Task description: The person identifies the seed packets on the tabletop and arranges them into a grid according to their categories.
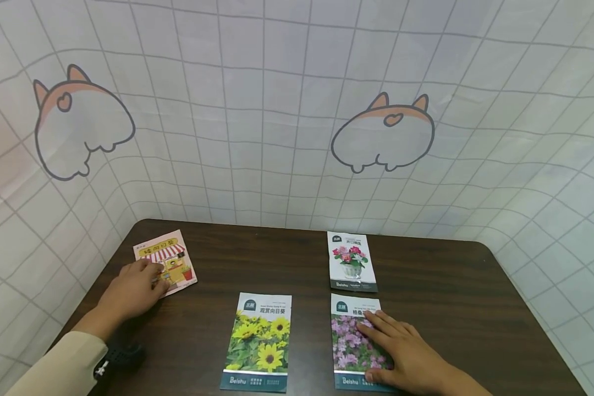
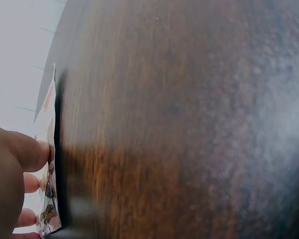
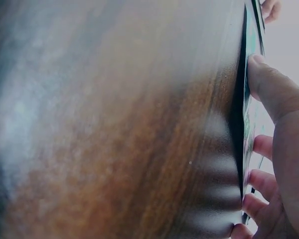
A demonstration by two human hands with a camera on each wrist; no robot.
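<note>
At the table's left, my left hand (image 1: 133, 289) rests its fingertips on a pink seed packet (image 1: 184, 263) with a striped-awning drawing. In the left wrist view, the thumb and fingertips touch the printed face of that packet (image 2: 49, 114), which lies nearly flat. My right hand (image 1: 406, 352) lies with spread fingers over a seed packet of purple flowers (image 1: 346, 341), covering its right side. The right wrist view has the thumb and fingertips (image 3: 259, 144) on this packet's face. Between the hands lies a seed packet with yellow sunflowers (image 1: 257, 341).
Behind the purple-flower packet lies another seed packet showing pink and red flowers in a glass pot (image 1: 352, 263). All rest on a dark wooden table (image 1: 257, 264) with rounded back corners. A white grid-patterned curtain (image 1: 257, 137) with corgi drawings hangs around it.
</note>
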